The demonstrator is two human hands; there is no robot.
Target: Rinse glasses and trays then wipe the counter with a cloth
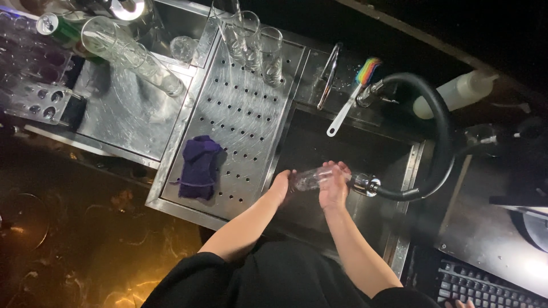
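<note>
My left hand (281, 186) cups the base of a clear drinking glass (307, 179) held sideways over the dark sink basin (319, 142). My right hand (334, 183) wraps around the glass near its mouth. The chrome nozzle (366, 183) of a black flexible faucet hose (442, 134) points into the mouth of the glass. Both forearms reach forward from my black sleeves.
A perforated steel drainboard (240, 108) left of the sink carries a purple cloth (200, 166) and three upright tall glasses (251, 40). More glasses and a can lie at the far left. Tongs (328, 74), a rainbow-bristled brush (357, 91) and a white squeeze bottle (456, 91) sit behind the sink.
</note>
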